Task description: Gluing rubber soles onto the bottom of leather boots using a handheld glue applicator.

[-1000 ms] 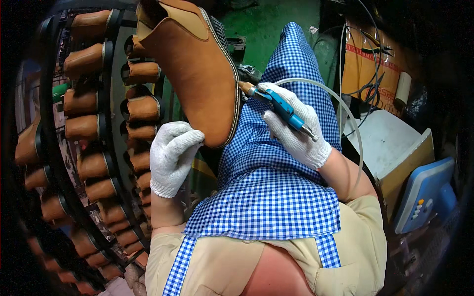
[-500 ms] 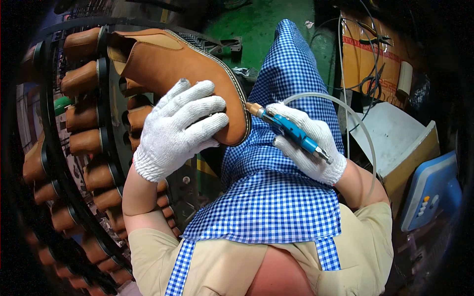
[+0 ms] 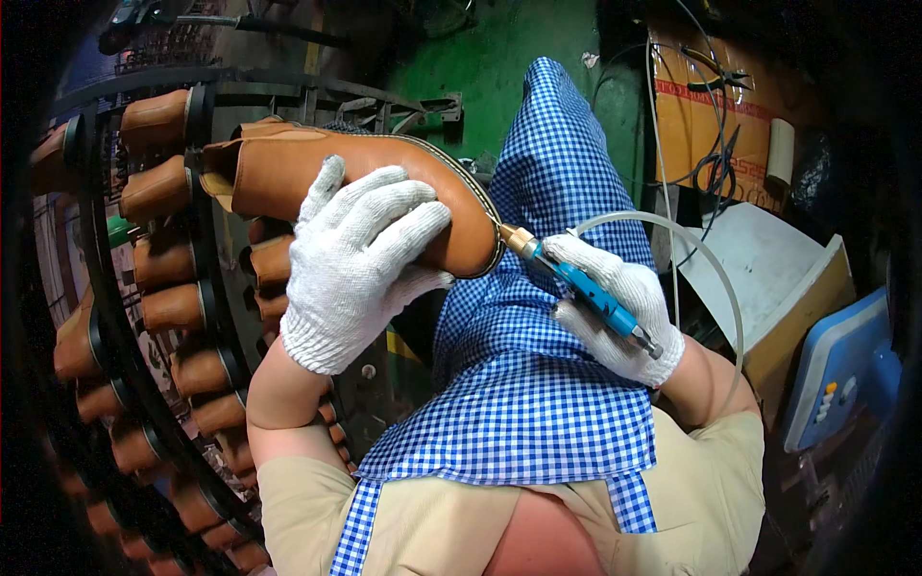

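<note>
A brown leather ankle boot (image 3: 317, 158) lies on its side in front of me, toe to the right and shaft to the left. Pale stitching runs along its dark sole edge. My left hand (image 3: 360, 254), in a white knit glove, is closed over the forefoot, its thumb partly hidden beneath the fingers. In my gloved right hand (image 3: 619, 298) is a blue pen-shaped air tool (image 3: 597, 296). Its brass-coloured tip meets the stitched edge near the toe, and a clear hose (image 3: 663, 219) curves away from it.
Racks (image 3: 204, 259) of similar brown boots fill the left side. A blue checked apron (image 3: 567, 384) covers my lap. At right stand a cardboard box (image 3: 715, 115) with pliers (image 3: 718, 79) and scissors (image 3: 718, 168) on it, an open carton (image 3: 802, 298) and a blue-and-grey plastic device (image 3: 840, 374).
The boot has turned, its shaft swinging nearer to me and its toe shifting right. Both hands moved slightly right and nearer, with the tool tip staying at the stitched edge.
</note>
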Available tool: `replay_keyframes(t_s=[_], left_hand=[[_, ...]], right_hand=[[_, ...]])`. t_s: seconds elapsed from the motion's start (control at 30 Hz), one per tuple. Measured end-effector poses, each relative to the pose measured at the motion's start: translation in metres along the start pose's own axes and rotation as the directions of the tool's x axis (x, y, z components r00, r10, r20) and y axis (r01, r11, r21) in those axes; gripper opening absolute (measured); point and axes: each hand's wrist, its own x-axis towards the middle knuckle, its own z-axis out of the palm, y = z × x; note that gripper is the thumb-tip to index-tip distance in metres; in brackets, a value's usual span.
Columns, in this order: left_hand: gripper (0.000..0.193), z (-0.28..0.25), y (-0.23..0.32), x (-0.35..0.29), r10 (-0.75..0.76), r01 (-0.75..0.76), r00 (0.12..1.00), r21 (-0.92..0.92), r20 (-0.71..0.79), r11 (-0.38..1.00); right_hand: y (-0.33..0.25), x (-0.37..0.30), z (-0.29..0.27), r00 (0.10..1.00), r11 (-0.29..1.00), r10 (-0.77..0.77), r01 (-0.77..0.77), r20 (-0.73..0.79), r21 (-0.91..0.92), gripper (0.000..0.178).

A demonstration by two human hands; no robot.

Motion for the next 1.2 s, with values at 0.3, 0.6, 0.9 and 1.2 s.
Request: replay_keyframes(t_s=[0.3, 0.6, 0.9, 1.2], left_hand=[[0.062, 0.003, 0.002, 0.02, -0.073, 0.076, 0.993, 0.031, -0.088, 0.997], [0.05, 0.005, -0.002, 0.059, -0.2, 0.204, 0.979, 0.127, -0.047, 0.971], [0.045, 0.006, -0.026, 0.09, -0.411, 0.379, 0.911, 0.313, 0.04, 0.871], [0.06, -0.007, -0.085, 0.116, -0.496, 0.412, 0.807, 0.298, 0.319, 0.861]], right_hand=[[0.003, 0.002, 0.002, 0.991, 1.0, -0.003, -0.001, -0.137, -0.024, 0.053], [0.018, 0.035, 0.018, 0.936, 0.973, 0.2, -0.155, -0.289, 0.17, 0.047], [0.036, 0.083, 0.039, 0.921, 0.922, 0.253, -0.137, -0.296, 0.362, 0.043], [0.061, 0.118, 0.075, 0.931, 0.959, 0.138, -0.04, -0.338, 0.281, 0.042]])
